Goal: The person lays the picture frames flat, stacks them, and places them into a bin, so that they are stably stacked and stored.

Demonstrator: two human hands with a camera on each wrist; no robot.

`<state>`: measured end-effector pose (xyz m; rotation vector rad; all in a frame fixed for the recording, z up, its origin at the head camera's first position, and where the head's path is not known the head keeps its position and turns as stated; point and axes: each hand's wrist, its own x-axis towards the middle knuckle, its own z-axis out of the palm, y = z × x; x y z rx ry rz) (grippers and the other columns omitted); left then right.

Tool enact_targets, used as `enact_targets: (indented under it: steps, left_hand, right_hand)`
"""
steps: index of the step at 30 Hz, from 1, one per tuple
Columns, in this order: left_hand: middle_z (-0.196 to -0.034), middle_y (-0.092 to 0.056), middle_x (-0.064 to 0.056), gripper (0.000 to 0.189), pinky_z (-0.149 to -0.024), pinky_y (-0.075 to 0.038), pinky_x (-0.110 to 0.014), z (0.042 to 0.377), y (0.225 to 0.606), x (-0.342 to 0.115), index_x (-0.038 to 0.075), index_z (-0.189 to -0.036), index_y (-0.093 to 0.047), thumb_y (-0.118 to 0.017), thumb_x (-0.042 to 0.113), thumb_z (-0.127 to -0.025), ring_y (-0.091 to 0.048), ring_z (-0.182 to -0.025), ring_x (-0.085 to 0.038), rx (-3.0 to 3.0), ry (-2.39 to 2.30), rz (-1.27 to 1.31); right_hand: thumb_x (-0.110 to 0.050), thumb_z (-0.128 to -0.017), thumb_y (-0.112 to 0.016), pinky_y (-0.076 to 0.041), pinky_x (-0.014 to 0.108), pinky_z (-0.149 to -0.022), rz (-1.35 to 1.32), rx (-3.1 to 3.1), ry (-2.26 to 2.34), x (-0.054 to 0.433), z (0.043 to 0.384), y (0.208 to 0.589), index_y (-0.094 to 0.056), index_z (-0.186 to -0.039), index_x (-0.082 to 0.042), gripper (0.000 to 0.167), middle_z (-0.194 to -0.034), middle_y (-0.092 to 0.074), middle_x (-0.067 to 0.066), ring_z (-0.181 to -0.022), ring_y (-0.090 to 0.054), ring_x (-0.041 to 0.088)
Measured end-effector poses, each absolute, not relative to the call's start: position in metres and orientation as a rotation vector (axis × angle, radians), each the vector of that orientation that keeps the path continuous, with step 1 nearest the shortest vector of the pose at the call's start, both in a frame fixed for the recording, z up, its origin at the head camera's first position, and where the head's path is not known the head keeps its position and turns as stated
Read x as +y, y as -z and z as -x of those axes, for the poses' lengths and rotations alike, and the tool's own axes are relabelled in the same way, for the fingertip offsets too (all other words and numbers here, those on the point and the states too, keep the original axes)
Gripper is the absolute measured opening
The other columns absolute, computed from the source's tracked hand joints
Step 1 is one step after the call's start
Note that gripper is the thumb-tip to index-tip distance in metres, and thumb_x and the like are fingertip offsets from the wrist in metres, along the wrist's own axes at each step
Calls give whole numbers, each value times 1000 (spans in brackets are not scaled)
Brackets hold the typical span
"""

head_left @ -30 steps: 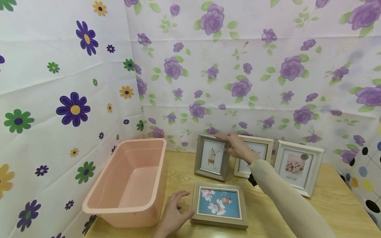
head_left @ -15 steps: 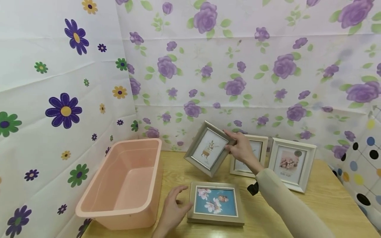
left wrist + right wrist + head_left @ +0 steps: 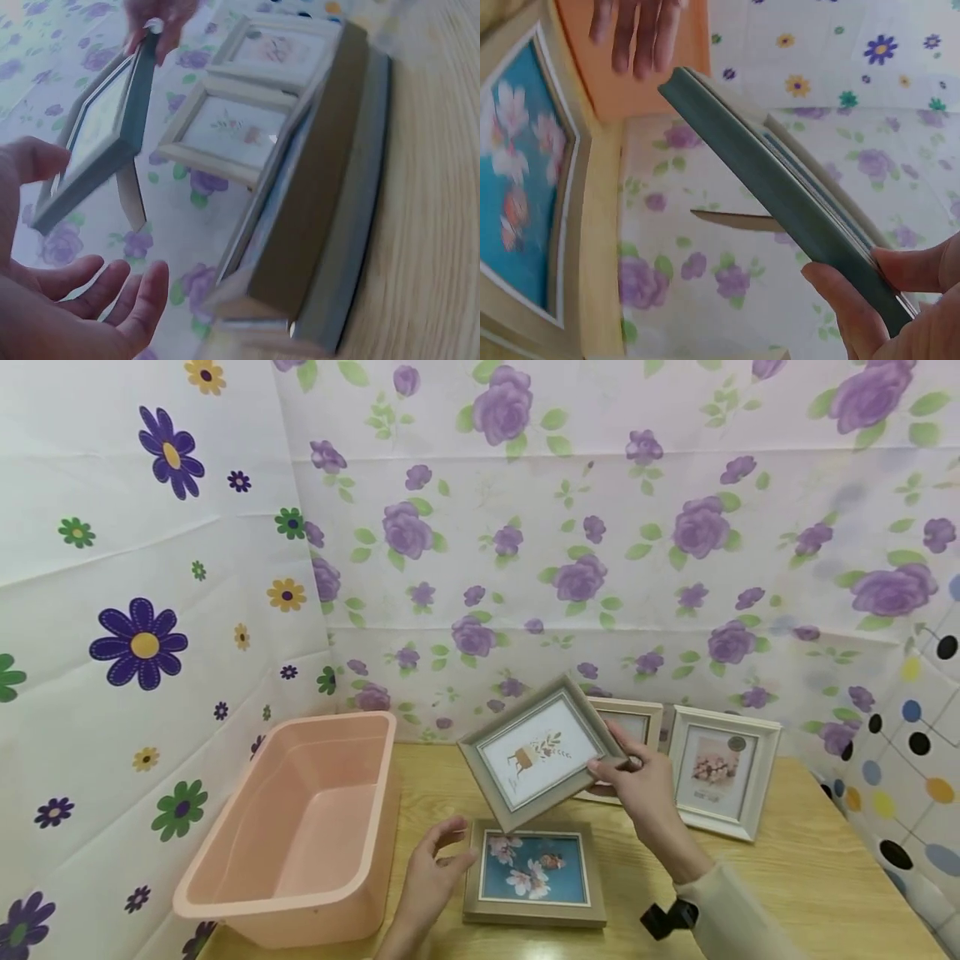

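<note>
My right hand (image 3: 651,793) pinches a grey picture frame (image 3: 536,752) by its right edge, thumb on the front. The frame is tilted in the air, a deer-like drawing inside. Its stand (image 3: 130,196) sticks out behind in the left wrist view. Below it, a brown picture frame (image 3: 534,914) with blossoms on blue lies face up on the table. The left wrist view shows a greyish frame (image 3: 341,217) flat under the brown one. My left hand (image 3: 429,881) is at the left side of this stack, fingers loosely spread and holding nothing.
A pink plastic tub (image 3: 375,827) stands to the left on the wooden table (image 3: 817,860). At the back, a cream picture frame (image 3: 654,718) and a white picture frame (image 3: 761,777) stand upright near the flowered backdrop (image 3: 480,568). The raised frame partly covers the cream one.
My right hand has taken hold of the standing grey frame, lifted it and turned it over the flat stack. My left hand has stayed beside the stack. The head view has shifted slightly.
</note>
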<state>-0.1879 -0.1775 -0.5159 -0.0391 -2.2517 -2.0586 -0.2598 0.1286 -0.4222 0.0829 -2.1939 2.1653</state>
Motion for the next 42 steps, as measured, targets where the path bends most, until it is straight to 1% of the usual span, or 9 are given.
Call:
enact_targets:
  steps: [4, 7, 11, 16, 20, 29, 33, 38, 42]
  left_hand:
    - [-156, -52, -36, 61, -102, -57, -20, 191, 513, -175, -15, -155, -44, -65, 9, -104, -62, -133, -18, -2134, 2268, 148]
    - [-168, -32, -42, 71, -113, -53, -24, 196, 511, -173, -20, -163, -24, -52, 16, -108, -58, -140, -14, -1981, 2515, 334]
    - [-174, -28, -33, 84, -124, -41, -24, 204, 513, -170, -16, -167, -8, -43, 35, -111, -49, -150, -13, -1809, 2826, 553]
    - [-153, -55, 3, 76, -125, -42, -30, 207, 517, -168, 2, -163, -30, -43, 56, -111, -51, -146, -11, -1670, 3083, 535]
    - [-149, -61, 9, 57, -125, -44, -35, 207, 519, -165, 16, -153, -46, -43, 55, -110, -55, -144, -11, -1576, 3154, 488]
    - [-148, -62, 7, 71, -123, -44, -26, 207, 520, -156, -10, -166, -23, -42, 27, -108, -55, -142, -7, -1571, 2975, 522]
    - [-153, -57, -3, 75, -120, -47, -24, 203, 518, -154, -18, -165, -15, -45, 16, -105, -58, -139, -8, -1701, 2815, 497]
    - [-166, -38, -36, 94, -113, -50, -18, 191, 515, -156, -16, -167, -13, -69, 18, -99, -55, -140, -14, -1939, 2555, 410]
    - [-168, -34, -37, 104, -109, -54, -19, 180, 511, -158, -11, -169, -15, -81, 16, -93, -55, -139, -24, -2093, 2390, 406]
  right_hand:
    - [7, -102, -67, -68, 34, -85, -11, -2089, -2298, 131, 235, 425, -40, -169, -20, 77, -178, -27, 17, -87, -74, 7]
    - [8, -102, -67, -68, 33, -84, 46, -2009, -2393, 131, 219, 427, -38, -170, -17, 79, -182, -18, 15, -88, -76, 7]
    - [9, -101, -67, -68, 33, -84, 167, -1932, -2476, 131, 200, 430, -34, -172, -16, 82, -181, -14, 17, -91, -77, 9]
    - [8, -101, -67, -68, 35, -84, 298, -1909, -2512, 130, 180, 440, -34, -172, -17, 82, -175, -25, 23, -94, -79, 14]
    - [5, -101, -69, -68, 36, -86, 370, -1914, -2502, 129, 170, 451, -38, -171, -19, 80, -164, -38, 23, -98, -79, 17]
    - [2, -100, -74, -69, 37, -86, 494, -1862, -2498, 133, 162, 475, -38, -171, -20, 82, -139, -52, 14, -98, -77, 15]
    - [3, -97, -76, -69, 37, -85, 527, -1838, -2490, 132, 162, 485, -40, -170, -17, 83, -132, -55, 12, -95, -78, 16]
    - [4, -96, -78, -69, 35, -83, 546, -1840, -2469, 128, 164, 495, -41, -169, -13, 83, -129, -55, 13, -93, -79, 17]
    - [6, -95, -77, -69, 37, -83, 547, -1831, -2466, 126, 164, 502, -41, -168, -12, 83, -138, -50, 19, -94, -79, 20]
